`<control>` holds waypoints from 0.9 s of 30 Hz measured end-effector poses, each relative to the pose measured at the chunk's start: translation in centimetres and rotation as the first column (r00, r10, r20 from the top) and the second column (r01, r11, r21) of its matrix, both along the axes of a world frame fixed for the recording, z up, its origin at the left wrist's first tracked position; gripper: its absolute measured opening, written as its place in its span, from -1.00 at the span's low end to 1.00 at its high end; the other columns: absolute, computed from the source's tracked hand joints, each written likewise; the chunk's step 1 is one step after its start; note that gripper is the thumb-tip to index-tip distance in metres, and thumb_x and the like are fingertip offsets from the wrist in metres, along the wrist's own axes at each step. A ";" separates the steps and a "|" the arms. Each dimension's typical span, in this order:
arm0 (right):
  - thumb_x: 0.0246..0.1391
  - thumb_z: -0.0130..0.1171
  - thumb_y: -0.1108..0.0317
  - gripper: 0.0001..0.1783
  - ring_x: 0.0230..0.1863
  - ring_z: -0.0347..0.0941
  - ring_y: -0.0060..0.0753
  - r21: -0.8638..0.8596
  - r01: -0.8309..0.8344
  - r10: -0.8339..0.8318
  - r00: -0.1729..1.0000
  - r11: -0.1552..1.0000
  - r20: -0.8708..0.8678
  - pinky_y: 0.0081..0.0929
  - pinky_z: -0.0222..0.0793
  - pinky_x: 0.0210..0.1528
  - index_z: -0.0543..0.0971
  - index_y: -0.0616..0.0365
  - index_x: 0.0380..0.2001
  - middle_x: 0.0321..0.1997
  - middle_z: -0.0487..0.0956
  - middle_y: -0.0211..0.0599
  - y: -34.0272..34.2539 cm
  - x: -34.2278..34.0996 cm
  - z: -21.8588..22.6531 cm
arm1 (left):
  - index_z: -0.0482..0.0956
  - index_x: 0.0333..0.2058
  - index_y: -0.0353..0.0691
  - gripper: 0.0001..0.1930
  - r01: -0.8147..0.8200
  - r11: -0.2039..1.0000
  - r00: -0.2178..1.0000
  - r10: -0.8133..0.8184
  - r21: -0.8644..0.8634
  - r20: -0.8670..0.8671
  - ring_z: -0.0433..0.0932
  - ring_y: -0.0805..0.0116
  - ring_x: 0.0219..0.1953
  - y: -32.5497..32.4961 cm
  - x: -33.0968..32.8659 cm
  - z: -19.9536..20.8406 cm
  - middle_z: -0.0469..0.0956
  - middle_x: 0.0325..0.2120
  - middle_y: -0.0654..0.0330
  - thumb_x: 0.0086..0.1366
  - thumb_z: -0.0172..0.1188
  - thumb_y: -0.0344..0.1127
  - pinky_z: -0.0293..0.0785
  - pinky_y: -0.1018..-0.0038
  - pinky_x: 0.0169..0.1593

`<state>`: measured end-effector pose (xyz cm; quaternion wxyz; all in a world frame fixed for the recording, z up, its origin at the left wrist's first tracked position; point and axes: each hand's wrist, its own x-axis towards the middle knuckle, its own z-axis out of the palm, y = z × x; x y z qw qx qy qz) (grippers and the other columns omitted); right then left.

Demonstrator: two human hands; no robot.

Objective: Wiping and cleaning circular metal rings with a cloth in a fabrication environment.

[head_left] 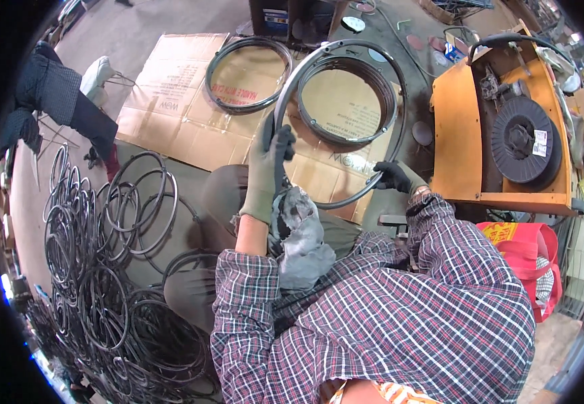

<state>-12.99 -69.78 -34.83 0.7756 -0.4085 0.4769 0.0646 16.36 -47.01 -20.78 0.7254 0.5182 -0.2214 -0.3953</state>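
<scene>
A large thin dark metal ring (284, 99) is tilted up in front of me, held in both gloved hands. My left hand (271, 156) is closed around its left side. The fingers of my right hand (394, 176) close on its lower right edge. Through the ring I see a stack of similar rings (387, 97) lying on flattened cardboard (170, 81). To its left lies a second, lower stack of rings (245, 108). A crumpled grey cloth (302, 239) rests by my left wrist, over my lap.
A big tangled heap of dark rings (113, 323) covers the floor at left. An orange-sided machine (457, 128) with a black wire spool (521, 141) stands at right, a red bag (521, 252) near it. Another person's leg (93, 121) is at far left.
</scene>
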 end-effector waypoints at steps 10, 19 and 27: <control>0.25 0.11 0.23 -0.58 -0.15 0.64 -0.11 -0.165 0.121 -0.104 0.989 0.979 0.106 -0.31 0.65 -0.13 0.46 0.26 0.08 -0.19 0.63 -0.01 -1.2 1.3 3.2 | 0.19 0.30 -0.37 -0.40 -0.322 0.932 0.943 0.332 0.168 -0.036 0.44 0.46 0.00 -0.9 0.9 -1.0 0.43 0.09 0.13 0.38 0.15 -0.29 0.39 0.56 0.04; 0.21 0.13 0.32 -0.61 -0.19 0.64 0.06 -0.049 0.302 -0.276 0.918 0.952 0.285 -0.39 0.67 -0.15 0.45 0.44 -0.03 -0.15 0.61 0.19 -2.6 4.2 0.1 | 0.42 0.16 -0.27 -0.58 -0.266 0.923 0.956 0.290 0.276 -0.048 0.44 0.39 0.07 0.2 0.5 -0.3 0.47 0.02 0.21 0.40 0.09 -0.22 0.36 0.43 0.14; 0.17 0.16 0.35 -0.65 -0.17 0.64 -0.03 0.154 0.473 -0.497 0.832 0.868 0.247 -0.45 0.68 -0.14 0.48 0.44 -0.10 -0.13 0.61 0.14 -5.8 5.2 -3.6 | 0.47 0.12 -0.23 -0.64 -0.242 0.935 0.964 0.261 0.260 -0.041 0.39 0.65 -0.31 0.4 -0.2 0.4 0.52 -0.22 0.36 0.42 0.10 -0.26 0.26 0.74 -0.37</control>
